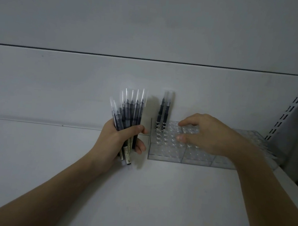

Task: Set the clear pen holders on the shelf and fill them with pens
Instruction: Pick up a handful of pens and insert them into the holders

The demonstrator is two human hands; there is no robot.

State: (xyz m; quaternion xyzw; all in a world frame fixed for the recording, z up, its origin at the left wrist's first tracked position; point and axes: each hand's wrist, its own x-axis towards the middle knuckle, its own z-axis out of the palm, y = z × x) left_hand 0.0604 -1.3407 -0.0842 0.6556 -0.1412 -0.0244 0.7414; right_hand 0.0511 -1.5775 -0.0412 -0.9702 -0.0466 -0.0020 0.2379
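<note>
The white shelf (156, 193) fills the lower part of the view and meets a pale back panel (93, 81) behind it; a slotted upright rail (291, 106) climbs the panel beyond the right end of the clear pen holder.

The clear pen holder (166, 154) stands on the shelf against the back panel, a long transparent block with a grid of round holes across its top. It serves as the landmark here. More clear holder of the same kind (255, 137) continues on its right towards the rail, partly hidden by the forearm; whether it is a separate piece cannot be told.

The right hand (212, 135) lies over the top of the holder, palm down, reaching in from the right. Its fingers are only slightly bent and grasp nothing. The thumb tip (182, 138) rests on the holed top near the middle rows, and a fingertip (182, 123) touches the back row.

The left hand (117, 140) is just left of the holder, near its left end without touching it. It is clenched round a bundle of pens (128, 114), fingers and thumb wrapped about the lower barrels. The pens are dark with clear caps; they fan upward above the fist, and their labelled ends stick out below it.

Two pens (163, 112) stand upright in the holder's back row, in the holes at its left corner, side by side against the back panel. The other holes that show appear unfilled.
</note>
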